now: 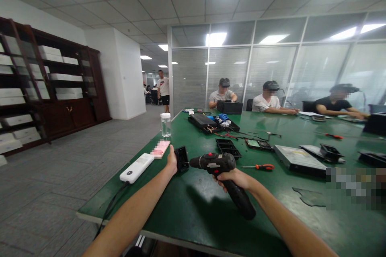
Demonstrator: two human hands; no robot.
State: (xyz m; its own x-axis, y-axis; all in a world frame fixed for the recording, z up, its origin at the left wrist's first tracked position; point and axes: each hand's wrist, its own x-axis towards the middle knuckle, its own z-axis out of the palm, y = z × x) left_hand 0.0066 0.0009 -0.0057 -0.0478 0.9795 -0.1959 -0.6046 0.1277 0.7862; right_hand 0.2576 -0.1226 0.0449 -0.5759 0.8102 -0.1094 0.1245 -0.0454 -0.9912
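My left hand (172,162) is closed round the left side of a small black plastic part (182,158), held up over the green table with its hollow side towards the right. Wrapped round the grip of a black cordless drill (215,162) is my right hand (230,177). The drill points left, and its bit reaches the black part or stops just short; which one I cannot tell. Beyond the drill lies a black tray-like frame (228,148). A screwdriver (264,167) with an orange and black handle rests to the right of the drill.
On the green table (181,217), a white power bank (137,168), a pink item (161,149) and a clear jar (165,125) stand left. A silver drive (298,160) and a dark shard (310,196) lie right. Dismantled electronics (211,122) are farther back. Several people are beyond.
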